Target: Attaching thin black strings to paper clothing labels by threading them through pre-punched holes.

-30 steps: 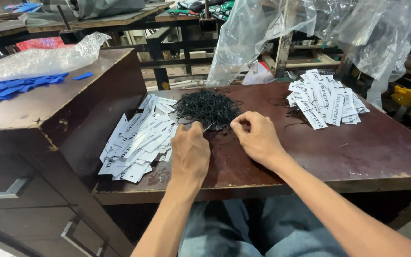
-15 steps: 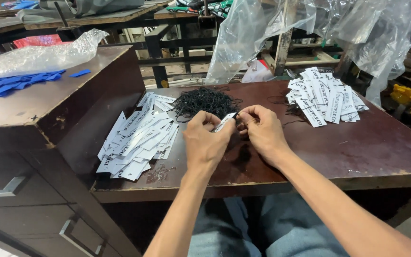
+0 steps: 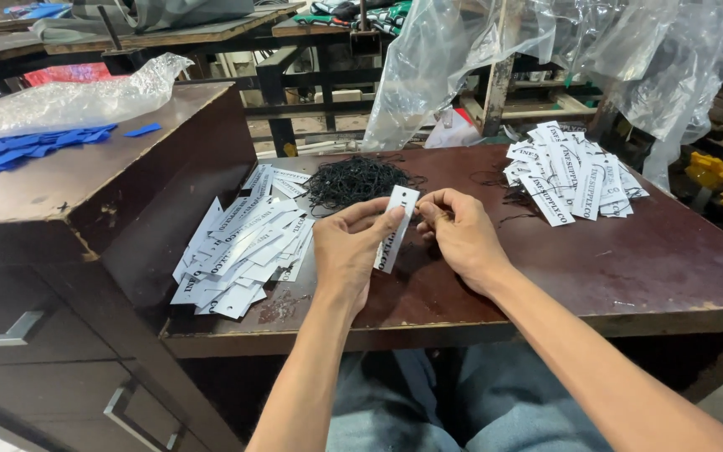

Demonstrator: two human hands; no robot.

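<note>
The person sits at a dark brown wooden surface [image 3: 646, 251], both forearms stretched out over it. The left hand [image 3: 346, 251] is curled closed around a narrow white rectangular card tag with black print [image 3: 395, 228], thumb and forefinger pinching it near its upper half so that it stands almost upright, slightly tilted, above the wood. The right hand [image 3: 460, 234] sits just beside it, its fingertips pinched together at the tag's top edge; what they hold is too small to make out, though it may be a thin black string. The two hands nearly touch, and the tag lies between them, raised off the surface.

Just beyond the hands lies a tangled heap of thin black strings [image 3: 353, 180], close to the tag's top end. To the left of the left hand, a loose spread of white card tags [image 3: 240, 247] fans across the surface up to its left edge. Well apart on the right, past the right hand, a second pile of white printed tags [image 3: 566, 172] lies with dark strings among them.

A taller brown wooden cabinet [image 3: 69, 180] stands against the left edge, carrying flat blue cut pieces [image 3: 18, 151] and a crumpled clear plastic bag [image 3: 69, 100]. Clear plastic sheeting [image 3: 462, 59] hangs behind the surface.
</note>
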